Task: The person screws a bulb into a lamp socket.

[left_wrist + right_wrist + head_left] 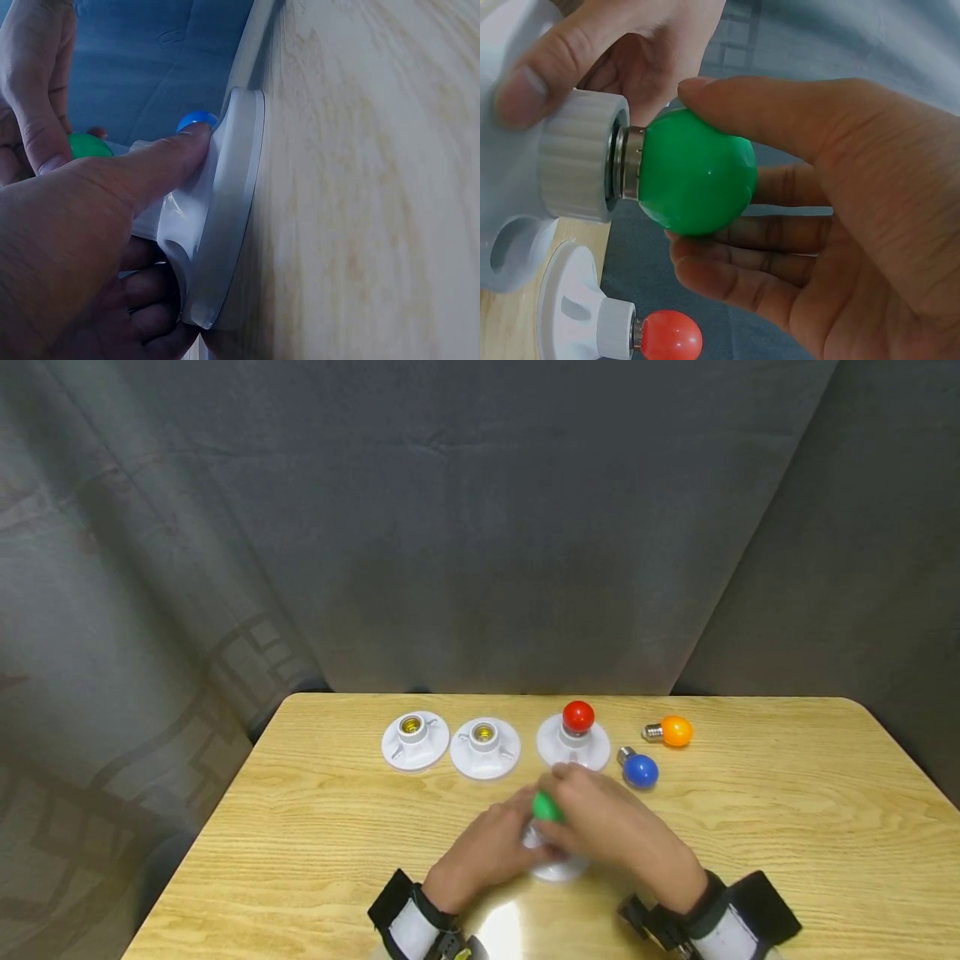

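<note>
A green light bulb sits with its metal screw cap partly inside the collar of a white round lamp holder. My right hand holds the bulb between thumb and fingers, as the right wrist view shows. My left hand grips the holder, its thumb lying on the base and its other fingers curled around the far side in the left wrist view. The holder's base is close to the wooden table; whether it rests flat is hard to tell. In the head view both hands cover much of bulb and holder.
Behind the hands stands another white holder with a red bulb in it. Two holders with bare sockets are to its left. A blue bulb and an orange bulb lie at right on the table.
</note>
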Available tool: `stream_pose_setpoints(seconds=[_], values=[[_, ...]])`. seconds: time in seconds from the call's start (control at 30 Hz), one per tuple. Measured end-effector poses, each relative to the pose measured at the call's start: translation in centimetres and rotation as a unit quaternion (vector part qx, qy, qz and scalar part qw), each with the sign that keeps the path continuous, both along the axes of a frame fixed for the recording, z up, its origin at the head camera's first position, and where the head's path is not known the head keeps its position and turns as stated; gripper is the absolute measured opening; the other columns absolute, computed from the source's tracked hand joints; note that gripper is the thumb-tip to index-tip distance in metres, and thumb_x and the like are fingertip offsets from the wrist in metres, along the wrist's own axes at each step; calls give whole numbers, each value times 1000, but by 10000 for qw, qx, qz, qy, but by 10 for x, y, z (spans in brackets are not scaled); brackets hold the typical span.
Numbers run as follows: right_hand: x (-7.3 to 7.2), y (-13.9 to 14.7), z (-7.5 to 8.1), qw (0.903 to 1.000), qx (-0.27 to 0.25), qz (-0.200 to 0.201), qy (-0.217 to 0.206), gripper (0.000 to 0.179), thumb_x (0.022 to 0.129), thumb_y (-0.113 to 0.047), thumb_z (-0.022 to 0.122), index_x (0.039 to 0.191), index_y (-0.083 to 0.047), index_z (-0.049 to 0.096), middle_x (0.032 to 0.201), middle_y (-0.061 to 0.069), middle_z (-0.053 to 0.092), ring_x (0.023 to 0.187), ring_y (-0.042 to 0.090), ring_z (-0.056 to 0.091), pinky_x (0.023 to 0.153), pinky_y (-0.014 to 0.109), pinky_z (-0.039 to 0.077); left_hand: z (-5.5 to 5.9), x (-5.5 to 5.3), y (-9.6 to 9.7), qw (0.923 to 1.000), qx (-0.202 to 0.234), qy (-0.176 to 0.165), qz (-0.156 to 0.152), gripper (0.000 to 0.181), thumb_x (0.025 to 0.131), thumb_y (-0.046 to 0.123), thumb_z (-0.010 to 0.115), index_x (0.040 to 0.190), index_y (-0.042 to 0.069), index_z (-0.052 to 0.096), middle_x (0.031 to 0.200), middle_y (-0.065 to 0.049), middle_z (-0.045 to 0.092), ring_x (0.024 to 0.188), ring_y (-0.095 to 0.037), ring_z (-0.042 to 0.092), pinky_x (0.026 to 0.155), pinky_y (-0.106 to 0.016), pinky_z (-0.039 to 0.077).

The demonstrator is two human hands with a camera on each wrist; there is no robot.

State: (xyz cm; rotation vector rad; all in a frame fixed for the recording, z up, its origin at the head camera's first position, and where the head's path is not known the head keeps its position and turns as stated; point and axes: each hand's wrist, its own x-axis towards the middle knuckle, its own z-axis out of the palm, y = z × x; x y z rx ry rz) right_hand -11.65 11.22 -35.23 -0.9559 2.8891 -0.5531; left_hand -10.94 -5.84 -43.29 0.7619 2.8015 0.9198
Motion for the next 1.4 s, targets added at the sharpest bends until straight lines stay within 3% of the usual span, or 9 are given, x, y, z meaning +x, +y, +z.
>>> stream_pose_setpoints(seconds=[0.2, 0.4, 0.73, 1.03, 1.2, 1.4], values=[[0, -2, 0, 9992, -128, -256, -296, 19, 81, -27, 75, 83, -14, 62, 73, -5, 51, 57, 6, 44, 48, 16, 39, 0, -1, 0, 9999, 22, -87, -64, 78, 86, 55, 64, 149, 19, 36, 140, -2, 58, 110, -19, 66, 93, -29, 55], [0, -3, -1, 9985, -190, -384, -345, 22, 81, -30, 75, 81, -14, 61, 71, -5, 50, 55, 6, 44, 46, 16, 39, 0, 0, 0, 9999, 68, -99, -73, 77, 85, 54, 66, 148, 17, 39, 137, -3, 59, 108, -17, 67, 92, -28, 55], [0, -1, 0, 9997, -165, -69, -156, 19, 82, -27, 75, 78, -15, 61, 73, -5, 50, 56, 5, 43, 48, 15, 39, 0, 0, 0, 10000, 12, -18, -87, 77, 85, 54, 66, 148, 18, 39, 140, -2, 57, 113, -20, 65, 95, -30, 54], [0, 3, 4, 9987, -281, 308, -297, 9, 83, -20, 71, 80, -14, 66, 78, -4, 53, 57, 3, 44, 49, 14, 41, 1, 1, -1, 9999, 25, -98, -75, 79, 86, 52, 66, 151, 26, 32, 145, 0, 53, 116, -20, 64, 98, -31, 53], [0, 5, 8, 9980, -283, 329, -462, 16, 85, -19, 71, 97, -10, 72, 85, 0, 59, 59, 3, 46, 50, 15, 42, 1, 1, -1, 9999, 35, -61, -117, 79, 86, 54, 65, 152, 27, 31, 147, 2, 50, 118, -21, 62, 99, -32, 52], [-1, 4, 4, 9984, -296, 189, -442, 13, 84, -23, 73, 92, -12, 70, 84, -2, 58, 61, 4, 47, 52, 15, 43, 1, 0, -1, 9997, 60, -239, -58, 79, 85, 55, 65, 151, 27, 32, 143, 1, 54, 116, -19, 63, 97, -31, 53]])
